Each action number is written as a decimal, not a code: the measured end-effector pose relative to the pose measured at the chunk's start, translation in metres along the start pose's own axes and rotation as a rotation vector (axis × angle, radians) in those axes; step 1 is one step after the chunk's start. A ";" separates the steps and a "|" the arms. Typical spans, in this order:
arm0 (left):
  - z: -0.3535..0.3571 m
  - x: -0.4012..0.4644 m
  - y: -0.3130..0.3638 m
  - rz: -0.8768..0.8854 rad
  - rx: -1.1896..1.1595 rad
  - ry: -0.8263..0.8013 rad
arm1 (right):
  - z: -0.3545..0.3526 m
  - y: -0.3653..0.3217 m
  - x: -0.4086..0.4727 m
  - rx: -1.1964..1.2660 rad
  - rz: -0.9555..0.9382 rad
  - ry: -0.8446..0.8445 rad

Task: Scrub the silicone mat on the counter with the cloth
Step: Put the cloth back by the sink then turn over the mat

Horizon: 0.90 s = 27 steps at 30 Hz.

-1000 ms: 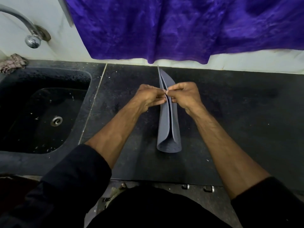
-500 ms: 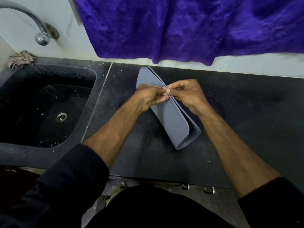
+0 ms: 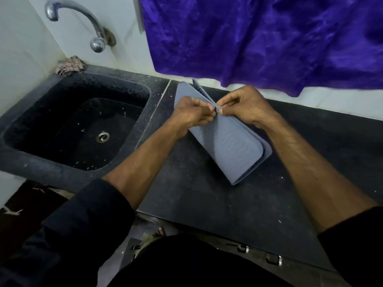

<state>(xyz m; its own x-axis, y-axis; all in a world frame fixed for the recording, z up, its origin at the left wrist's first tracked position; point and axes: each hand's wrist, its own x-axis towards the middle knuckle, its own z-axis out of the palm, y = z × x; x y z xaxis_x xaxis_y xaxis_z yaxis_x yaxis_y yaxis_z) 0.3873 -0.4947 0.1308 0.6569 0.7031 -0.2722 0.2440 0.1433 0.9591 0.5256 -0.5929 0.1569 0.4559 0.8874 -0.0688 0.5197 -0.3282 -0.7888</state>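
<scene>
Big purple curtain (image 3: pixel 259 38) hangs crumpled and shiny over the back wall, cut off at the top and right. Our black speckled counter (image 3: pixel 207 204) runs into a matching sink (image 3: pixel 62 125), which only has pale flecks around its metal drain. The grey-blue silicone mat (image 3: pixel 230 146) sits folded on the counter, our left hand (image 3: pixel 192 112) and right hand (image 3: pixel 244 106) both pinching its upper edge. A small crumpled cloth (image 3: pixel 70 66) sits at the sink's back corner; we can't make out its pattern.
</scene>
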 end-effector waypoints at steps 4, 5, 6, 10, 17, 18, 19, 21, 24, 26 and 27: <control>-0.045 0.001 0.018 0.346 0.489 0.151 | 0.003 -0.020 0.022 -0.085 -0.101 -0.008; -0.060 0.002 0.023 0.433 0.639 0.183 | 0.005 -0.026 0.028 -0.113 -0.127 -0.024; -0.074 0.003 0.028 0.504 0.785 0.195 | 0.008 -0.031 0.033 -0.137 -0.148 -0.039; -0.123 0.013 0.041 0.602 1.242 0.062 | 0.020 -0.048 0.055 -0.187 -0.201 -0.087; -0.155 0.031 0.029 0.472 1.348 -0.030 | 0.042 -0.058 0.087 -0.266 -0.214 -0.136; -0.158 0.034 0.027 0.470 1.339 -0.020 | 0.044 -0.059 0.091 -0.281 -0.206 -0.141; -0.161 0.038 0.026 0.460 1.334 -0.017 | 0.046 -0.059 0.095 -0.292 -0.196 -0.143; -0.164 0.045 0.022 0.444 1.327 -0.014 | 0.050 -0.060 0.101 -0.305 -0.173 -0.145; -0.166 0.055 0.018 0.466 1.306 -0.020 | 0.056 -0.060 0.105 -0.328 -0.146 -0.144; -0.168 0.062 0.015 0.480 1.298 -0.034 | 0.058 -0.059 0.106 -0.328 -0.120 -0.145; -0.169 0.065 0.014 0.486 1.298 -0.036 | 0.059 -0.059 0.107 -0.329 -0.110 -0.146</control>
<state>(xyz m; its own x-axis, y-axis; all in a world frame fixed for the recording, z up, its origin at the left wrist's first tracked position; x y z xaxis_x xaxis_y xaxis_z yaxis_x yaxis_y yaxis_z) 0.3128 -0.3294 0.1401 0.8791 0.4745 0.0444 0.4568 -0.8656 0.2052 0.5011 -0.4600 0.1603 0.2887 0.9522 -0.1000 0.7750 -0.2938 -0.5595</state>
